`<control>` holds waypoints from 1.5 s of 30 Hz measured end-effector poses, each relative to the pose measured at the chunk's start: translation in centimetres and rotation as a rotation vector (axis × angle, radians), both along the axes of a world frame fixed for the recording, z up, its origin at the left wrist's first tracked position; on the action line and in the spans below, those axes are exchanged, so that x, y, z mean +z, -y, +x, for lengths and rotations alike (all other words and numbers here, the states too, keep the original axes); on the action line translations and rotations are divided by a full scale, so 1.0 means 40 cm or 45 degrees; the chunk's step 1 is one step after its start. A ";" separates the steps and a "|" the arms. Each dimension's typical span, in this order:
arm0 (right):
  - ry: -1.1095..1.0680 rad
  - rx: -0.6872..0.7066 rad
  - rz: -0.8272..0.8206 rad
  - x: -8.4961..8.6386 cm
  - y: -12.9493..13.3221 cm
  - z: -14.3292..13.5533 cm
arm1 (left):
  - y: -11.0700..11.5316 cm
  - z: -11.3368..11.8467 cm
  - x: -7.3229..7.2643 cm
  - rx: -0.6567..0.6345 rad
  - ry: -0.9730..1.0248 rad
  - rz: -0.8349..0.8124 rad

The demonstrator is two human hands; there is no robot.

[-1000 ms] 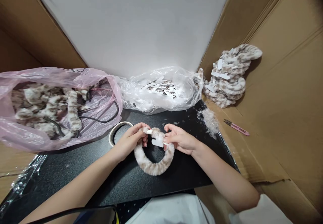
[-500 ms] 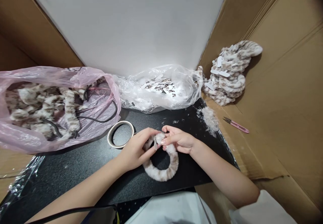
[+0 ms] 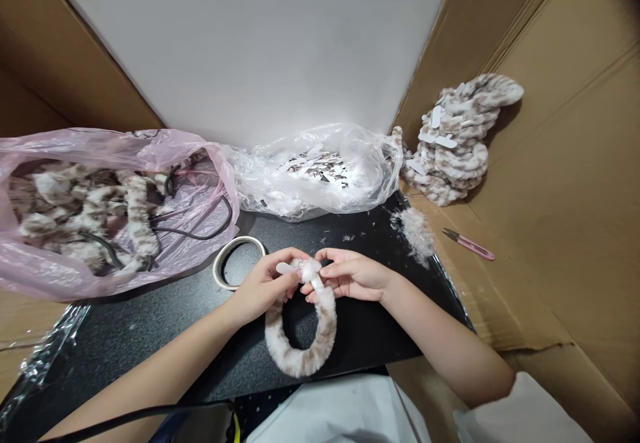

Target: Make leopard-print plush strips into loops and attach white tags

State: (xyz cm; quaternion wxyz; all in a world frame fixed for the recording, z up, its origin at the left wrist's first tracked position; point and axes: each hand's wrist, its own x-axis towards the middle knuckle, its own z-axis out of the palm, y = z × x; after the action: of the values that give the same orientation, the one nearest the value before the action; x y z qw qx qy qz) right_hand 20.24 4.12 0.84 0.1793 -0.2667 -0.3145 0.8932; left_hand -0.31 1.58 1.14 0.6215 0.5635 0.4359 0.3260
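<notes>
Between my two hands is a fluffy white-and-brown ring (image 3: 300,362), a furry band whose loop hangs toward me over the black tabletop (image 3: 165,343). My left hand (image 3: 267,283) pinches the upper left of the ring, where a small white tag (image 3: 286,268) sticks out. On the right, my right hand (image 3: 353,275) grips the ring's top with thumb and fingers near a white strip (image 3: 317,283). Some fingertips are hidden behind the fur. A roll of tape (image 3: 218,271) lies just left of my left hand.
At left is a pink plastic bag (image 3: 193,256) of furry pieces and dark cords. A clear bag (image 3: 370,200) of white tags stands at the back. Furry bands (image 3: 457,153) are piled at right, near loose fluff (image 3: 416,233) and pink thread snips (image 3: 475,248).
The ring has shifted slightly left and toward me and has turned in my hands. Its white tag now points left, and a white strip shows beside my right fingers.
</notes>
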 end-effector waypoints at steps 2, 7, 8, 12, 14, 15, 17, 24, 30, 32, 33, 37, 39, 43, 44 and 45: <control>-0.013 0.006 -0.004 0.003 0.000 0.001 | 0.000 -0.002 -0.004 0.011 0.001 -0.016; 0.002 -0.016 0.014 -0.001 0.005 -0.003 | 0.001 -0.005 0.000 -0.023 -0.058 -0.006; 0.003 -0.026 0.024 -0.003 0.007 -0.005 | 0.003 -0.005 0.003 -0.043 -0.072 0.019; -0.031 -0.095 0.065 -0.012 0.013 -0.012 | 0.008 -0.001 0.017 -0.131 -0.104 0.340; -0.042 -0.109 0.073 -0.015 0.014 -0.015 | 0.009 0.002 0.020 -0.169 -0.112 0.552; -0.040 -0.111 0.073 -0.016 0.015 -0.017 | 0.009 0.003 0.020 -0.182 -0.118 0.626; -0.031 -0.113 0.069 -0.019 0.016 -0.020 | 0.008 0.006 0.019 -0.198 -0.128 0.689; -0.054 -0.229 -0.023 -0.015 0.010 -0.018 | 0.008 0.006 -0.001 -0.018 0.093 0.140; -0.261 -0.686 -0.071 0.022 -0.025 0.002 | 0.000 0.006 -0.009 0.250 0.603 -0.239; -0.261 -0.850 -0.072 0.044 -0.042 0.021 | -0.003 0.005 -0.013 0.256 0.645 -0.261; -0.246 -0.916 -0.056 0.057 -0.051 0.035 | -0.004 0.004 -0.016 0.235 0.646 -0.276; -0.104 -1.022 0.197 0.121 -0.077 0.114 | -0.013 -0.002 -0.034 0.194 0.587 -0.336; -0.012 -1.021 0.342 0.149 -0.081 0.154 | -0.018 -0.004 -0.046 0.190 0.544 -0.364; 0.166 -0.949 0.494 0.191 -0.101 0.222 | -0.028 -0.002 -0.077 0.237 0.519 -0.396; 0.260 -0.915 0.548 0.206 -0.115 0.242 | -0.031 -0.001 -0.086 0.257 0.522 -0.401; 0.417 -0.888 0.645 0.226 -0.134 0.264 | -0.034 -0.001 -0.095 0.261 0.521 -0.412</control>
State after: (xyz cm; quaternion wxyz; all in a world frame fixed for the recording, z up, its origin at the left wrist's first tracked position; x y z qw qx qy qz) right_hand 30.81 9.50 9.90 0.4767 -0.4418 -0.4387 0.6206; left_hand -0.35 2.93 -2.67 0.7422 0.3324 0.4023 0.4204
